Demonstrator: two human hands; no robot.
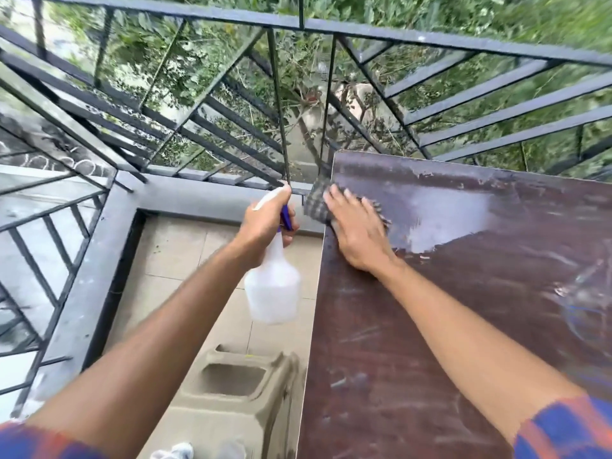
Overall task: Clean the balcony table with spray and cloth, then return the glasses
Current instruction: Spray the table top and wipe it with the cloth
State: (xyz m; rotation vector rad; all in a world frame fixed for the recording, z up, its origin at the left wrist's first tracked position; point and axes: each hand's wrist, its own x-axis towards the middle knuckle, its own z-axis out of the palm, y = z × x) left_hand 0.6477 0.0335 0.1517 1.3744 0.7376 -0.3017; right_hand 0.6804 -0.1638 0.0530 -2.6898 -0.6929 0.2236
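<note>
The cleaning seems to be in its middle part. The right hand (357,233) lies flat with straight fingers and presses a grey, knobbly cloth (314,205) on the far left corner of the desk (430,342). A wet, shiny band beside the cloth suggests this part is already sprayed. The near part looks dull with pale scratches, so it probably waits for wiping. The left hand (265,226) grips the neck of a white, translucent plastic spray bottle (273,289), held above the tiled floor (172,253) beside the desk. The desk top is a flat, dark brown board with worn edges. The glasses cannot be recognised with certainty, so returning them is probably left to do.
</note>
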